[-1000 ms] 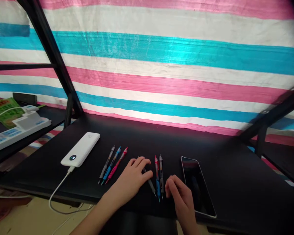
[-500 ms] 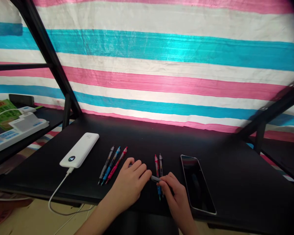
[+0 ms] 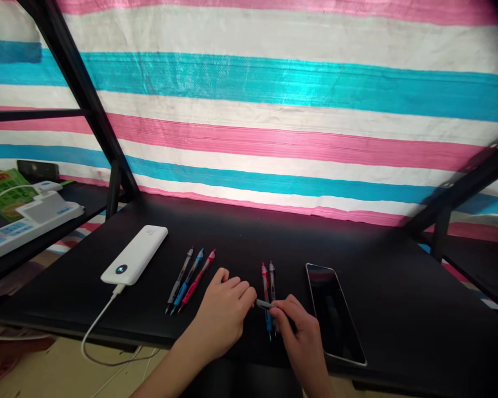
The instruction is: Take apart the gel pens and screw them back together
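My left hand (image 3: 226, 309) is closed, its fingers curled over one end of a grey pen (image 3: 264, 304); most of what lies under them is hidden. At the pen's other end, my right hand (image 3: 296, 323) pinches it between thumb and fingers. Only a short grey stretch shows between the hands. Behind it lie a pen with a red top and a blue lower part (image 3: 266, 282) and a grey-topped pen (image 3: 273, 279), side by side. Left of my left hand rest a grey pen (image 3: 180, 282), a blue pen (image 3: 187, 282) and a red pen (image 3: 197, 281).
A white power bank (image 3: 139, 251) with a plugged-in cable (image 3: 89, 326) lies on the black desk (image 3: 232, 226) at left. A phone (image 3: 336, 312) lies right of my right hand. Further left is a power strip (image 3: 33, 226). Black frame bars (image 3: 460, 188) flank the desk.
Both hands stay nearly in place, still holding the grey pen. The bit of pen that showed at the left hand's index finger is now out of sight.
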`<state>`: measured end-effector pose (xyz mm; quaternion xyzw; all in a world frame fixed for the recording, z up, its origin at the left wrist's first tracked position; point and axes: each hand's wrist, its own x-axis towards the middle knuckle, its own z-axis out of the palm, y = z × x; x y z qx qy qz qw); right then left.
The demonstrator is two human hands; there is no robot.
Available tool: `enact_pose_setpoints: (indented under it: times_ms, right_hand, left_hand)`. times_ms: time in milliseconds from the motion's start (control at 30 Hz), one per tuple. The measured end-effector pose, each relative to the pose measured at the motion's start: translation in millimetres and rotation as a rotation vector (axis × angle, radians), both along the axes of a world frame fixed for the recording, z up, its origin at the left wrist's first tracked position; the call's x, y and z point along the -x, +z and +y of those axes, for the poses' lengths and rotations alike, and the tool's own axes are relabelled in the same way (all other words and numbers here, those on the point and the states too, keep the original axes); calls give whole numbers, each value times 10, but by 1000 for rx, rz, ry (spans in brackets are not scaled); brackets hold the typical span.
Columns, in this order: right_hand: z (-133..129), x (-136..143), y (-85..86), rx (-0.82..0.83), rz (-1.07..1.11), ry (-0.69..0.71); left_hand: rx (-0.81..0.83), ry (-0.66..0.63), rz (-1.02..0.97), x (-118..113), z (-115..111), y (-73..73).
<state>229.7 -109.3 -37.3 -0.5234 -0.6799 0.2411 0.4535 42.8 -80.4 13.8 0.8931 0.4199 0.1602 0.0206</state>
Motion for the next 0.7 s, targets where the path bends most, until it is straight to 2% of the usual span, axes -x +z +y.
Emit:
enact_pose_setpoints:
  times_ms: [467, 700]
  right_hand:
    - [0, 6, 14, -12, -35, -34]
    - [0, 3, -26, 51, 96, -29]
  left_hand:
    - [71, 33, 20, -50, 38, 44]
    - [122, 24, -61, 5, 33, -7]
